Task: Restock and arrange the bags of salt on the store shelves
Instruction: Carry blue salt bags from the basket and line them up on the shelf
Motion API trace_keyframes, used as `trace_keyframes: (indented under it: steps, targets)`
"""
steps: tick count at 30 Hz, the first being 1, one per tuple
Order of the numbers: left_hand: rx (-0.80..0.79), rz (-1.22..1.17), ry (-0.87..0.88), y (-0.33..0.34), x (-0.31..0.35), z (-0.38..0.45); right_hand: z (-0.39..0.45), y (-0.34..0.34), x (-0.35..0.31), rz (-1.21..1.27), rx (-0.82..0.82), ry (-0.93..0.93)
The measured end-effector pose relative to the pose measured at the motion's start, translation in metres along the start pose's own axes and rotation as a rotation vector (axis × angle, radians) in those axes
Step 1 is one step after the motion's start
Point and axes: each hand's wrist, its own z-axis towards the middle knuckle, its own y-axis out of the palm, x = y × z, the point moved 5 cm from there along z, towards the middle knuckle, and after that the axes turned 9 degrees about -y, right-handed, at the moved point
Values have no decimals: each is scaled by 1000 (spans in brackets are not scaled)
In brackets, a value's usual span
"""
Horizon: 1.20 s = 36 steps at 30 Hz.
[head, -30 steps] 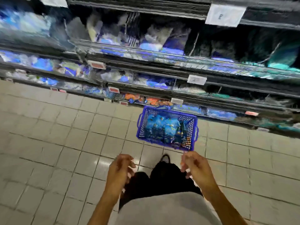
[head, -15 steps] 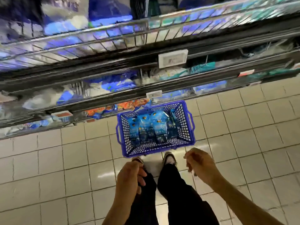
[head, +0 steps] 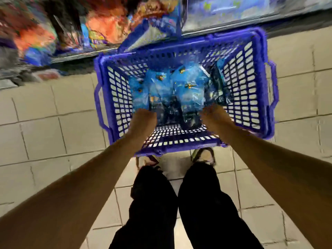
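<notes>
Both your hands, left (head: 143, 116) and right (head: 212, 114), down in the blue basket (head: 251, 90) at the salt bags (head: 181, 87), grip too blurred to call.

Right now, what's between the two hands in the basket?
In the head view, blue salt bags fill the stretch between the left hand and right hand inside the purple basket.

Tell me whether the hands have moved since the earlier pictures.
Yes. Both the left hand and the right hand went forward over the basket's near rim, down among the salt bags.
</notes>
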Motion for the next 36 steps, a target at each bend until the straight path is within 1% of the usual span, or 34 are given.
trace_keyframes:
  steps: [3, 5, 6, 8, 10, 13, 16, 18, 20, 22, 24, 25, 27, 29, 31, 33, 36]
  targets:
    - [16, 144, 15, 21, 7, 28, 41, 30, 14, -83, -32, 19]
    - [66, 223, 33, 40, 5, 37, 64, 47, 21, -133, -56, 26]
    - [103, 284, 39, 49, 2, 38, 74, 53, 27, -103, -52, 79]
    - [163, 349, 46, 59, -1, 40, 87, 61, 41, -35, -7, 245]
    - [236, 362, 73, 63, -1, 45, 93, 66, 48, -47, 47, 305]
    - [311, 331, 94, 63, 4, 56, 98, 69, 55, -48, 112, 313]
    - [382, 212, 45, 53, 6, 73, 103, 70, 66, -10, 107, 335]
    - [387, 160, -8, 47, 2, 86, 104, 71, 69, 23, 121, 313]
    - [375, 181, -45, 48, 1, 95, 105, 75, 69, 74, 146, 259]
    - [336, 145, -77, 55, 2, 96, 104, 81, 66, 132, 172, 178]
    - [265, 35, -91, 63, -1, 100, 105, 82, 60, 120, 201, 97]
    - [255, -23, -93, 64, -3, 102, 105, 80, 57, 112, 211, 67]
    - [240, -83, -91, 62, -9, 105, 104, 71, 55, 178, 215, 65]
    - [199, -125, -85, 57, -12, 98, 96, 55, 52, 293, 175, 87]
    - [124, -195, -74, 50, -13, 84, 80, 42, 42, 422, 95, 80]
    - [37, -290, -55, 41, -11, 60, 54, 27, 28, 602, 48, 68]
    - [-114, -441, -97, 25, -11, 13, 5, 10, 12, 932, -44, 162]
